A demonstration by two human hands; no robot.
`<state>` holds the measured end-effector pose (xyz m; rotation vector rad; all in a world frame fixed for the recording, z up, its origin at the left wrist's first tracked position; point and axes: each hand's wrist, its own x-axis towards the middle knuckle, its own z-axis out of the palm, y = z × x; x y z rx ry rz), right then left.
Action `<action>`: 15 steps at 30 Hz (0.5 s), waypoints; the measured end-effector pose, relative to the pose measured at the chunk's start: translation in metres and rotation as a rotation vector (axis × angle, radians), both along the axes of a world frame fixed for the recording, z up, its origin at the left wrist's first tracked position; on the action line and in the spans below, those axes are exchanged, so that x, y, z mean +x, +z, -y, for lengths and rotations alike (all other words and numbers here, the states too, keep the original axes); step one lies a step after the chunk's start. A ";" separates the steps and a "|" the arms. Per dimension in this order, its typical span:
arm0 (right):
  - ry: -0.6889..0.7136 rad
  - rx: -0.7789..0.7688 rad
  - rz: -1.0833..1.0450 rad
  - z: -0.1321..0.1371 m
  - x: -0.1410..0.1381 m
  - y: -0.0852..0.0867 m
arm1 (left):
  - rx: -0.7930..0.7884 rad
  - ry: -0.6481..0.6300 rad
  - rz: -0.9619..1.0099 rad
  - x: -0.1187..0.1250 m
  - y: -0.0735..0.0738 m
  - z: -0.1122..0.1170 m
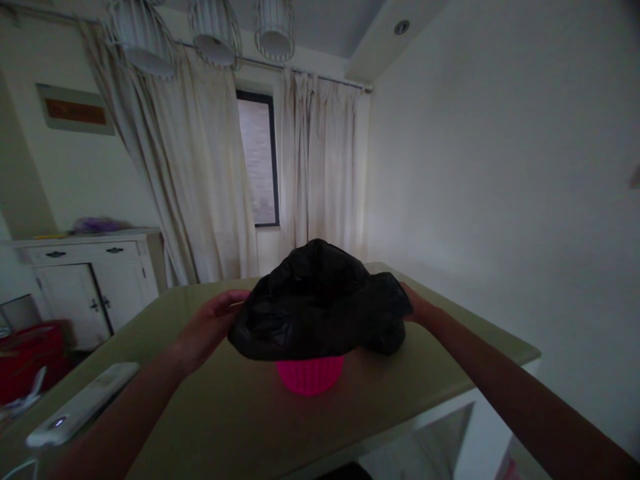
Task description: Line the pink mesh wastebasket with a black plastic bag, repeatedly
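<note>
A black plastic bag [310,307] lies spread over a bright pink slatted basket [310,377] on the table. Only the basket's lower part shows beneath the bag. At the bag's left edge, my left hand [215,323] is closed on the plastic, with its fingertips partly behind it. My right hand [416,305] grips the bunched right side of the bag. Most of the right fingers are covered by the plastic.
The greenish table [220,427] has a white power strip [83,403] at its left edge. A white cabinet [95,287] and a red bag [35,360] stand to the left. Lamps [215,33] hang overhead, and a wall [500,167] rises on the right.
</note>
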<state>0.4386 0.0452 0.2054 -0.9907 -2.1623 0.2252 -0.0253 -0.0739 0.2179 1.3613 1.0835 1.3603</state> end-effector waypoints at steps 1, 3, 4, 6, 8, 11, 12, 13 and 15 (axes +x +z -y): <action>0.017 0.038 0.101 -0.002 -0.001 -0.003 | 0.019 0.017 -0.045 0.001 -0.005 -0.002; 0.011 0.119 0.305 -0.007 -0.007 -0.005 | 0.106 0.134 -0.143 0.003 -0.011 -0.012; -0.020 0.151 0.386 -0.010 -0.010 -0.004 | 0.159 0.209 -0.179 0.004 -0.012 -0.019; -0.094 0.178 0.503 -0.019 -0.018 -0.001 | 0.226 0.300 -0.187 0.008 -0.010 -0.035; -0.146 0.170 0.536 -0.028 -0.026 0.002 | 0.202 0.249 -0.120 0.012 -0.007 -0.053; -0.191 0.123 0.518 -0.040 -0.037 0.000 | 0.112 0.087 -0.093 0.017 -0.010 -0.077; -0.206 0.099 0.523 -0.043 -0.041 -0.004 | 0.094 0.074 -0.132 0.018 -0.013 -0.085; -0.221 0.074 0.534 -0.046 -0.046 -0.009 | 0.087 0.082 -0.180 0.020 -0.018 -0.092; -0.236 0.030 0.574 -0.049 -0.057 -0.021 | 0.087 0.122 -0.255 0.024 -0.029 -0.103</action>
